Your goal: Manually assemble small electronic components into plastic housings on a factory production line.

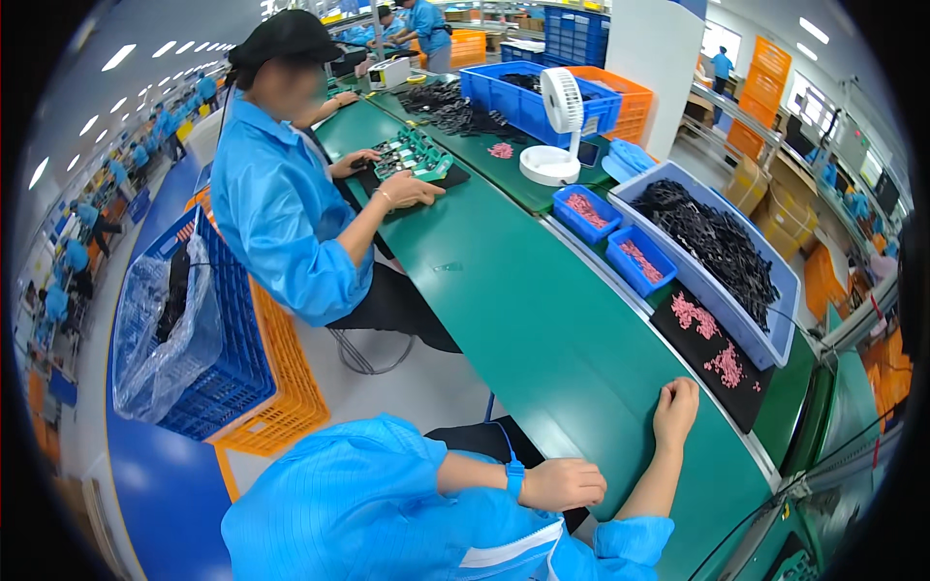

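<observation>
My left hand (567,483), with a blue wrist strap (514,474) on its wrist, is curled closed at the near edge of the green bench (542,329). My right hand (676,412) rests on the bench further right, its fingers bent inward. Whether either hand holds anything is hidden by the fingers. Just beyond the right hand lies a black mat (699,360) with small pink pieces (725,364) scattered in two patches. Behind it stands a large pale-blue bin (785,334) full of black parts (712,242).
Two small blue trays (647,261) of pink pieces and a white fan (562,102) line the far side. At left, a co-worker (281,194) handles a green board fixture (417,155). Blue and orange crates (228,368) stand on the floor behind the co-worker.
</observation>
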`<action>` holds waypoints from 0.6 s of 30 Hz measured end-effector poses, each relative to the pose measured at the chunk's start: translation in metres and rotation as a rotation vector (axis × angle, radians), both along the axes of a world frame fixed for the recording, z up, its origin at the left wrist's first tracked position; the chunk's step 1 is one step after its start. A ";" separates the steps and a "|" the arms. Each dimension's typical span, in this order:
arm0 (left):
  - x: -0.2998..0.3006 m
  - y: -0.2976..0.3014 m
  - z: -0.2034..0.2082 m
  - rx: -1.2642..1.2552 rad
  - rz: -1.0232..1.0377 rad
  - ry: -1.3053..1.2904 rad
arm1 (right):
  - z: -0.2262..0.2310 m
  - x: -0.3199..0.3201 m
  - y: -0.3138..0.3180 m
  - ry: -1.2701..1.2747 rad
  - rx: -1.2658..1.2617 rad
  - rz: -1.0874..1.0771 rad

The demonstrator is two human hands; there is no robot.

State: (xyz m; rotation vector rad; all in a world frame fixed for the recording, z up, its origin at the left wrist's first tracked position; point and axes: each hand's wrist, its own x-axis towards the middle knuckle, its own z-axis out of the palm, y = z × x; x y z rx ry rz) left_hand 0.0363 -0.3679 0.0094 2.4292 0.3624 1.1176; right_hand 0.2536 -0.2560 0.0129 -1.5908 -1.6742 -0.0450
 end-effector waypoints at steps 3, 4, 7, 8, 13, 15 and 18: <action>-0.003 -0.003 -0.005 -0.027 -0.021 0.003 | -0.001 -0.001 -0.003 -0.019 -0.007 -0.003; -0.004 -0.003 -0.006 -0.037 -0.038 0.003 | -0.002 -0.001 -0.003 -0.009 -0.018 -0.005; -0.008 -0.006 -0.007 -0.114 -0.081 -0.016 | -0.004 0.000 -0.006 -0.006 -0.019 0.007; -0.010 -0.005 -0.005 -0.118 -0.076 -0.020 | -0.005 0.001 -0.006 -0.010 -0.003 0.016; -0.024 0.004 0.012 -0.643 -0.225 -0.080 | -0.005 -0.002 -0.005 -0.012 -0.020 0.038; -0.031 0.009 0.020 -0.784 -0.200 -0.075 | -0.005 -0.001 -0.003 -0.014 -0.022 0.034; -0.044 0.020 0.026 -0.858 -0.139 -0.074 | -0.006 0.002 0.003 -0.022 -0.014 0.026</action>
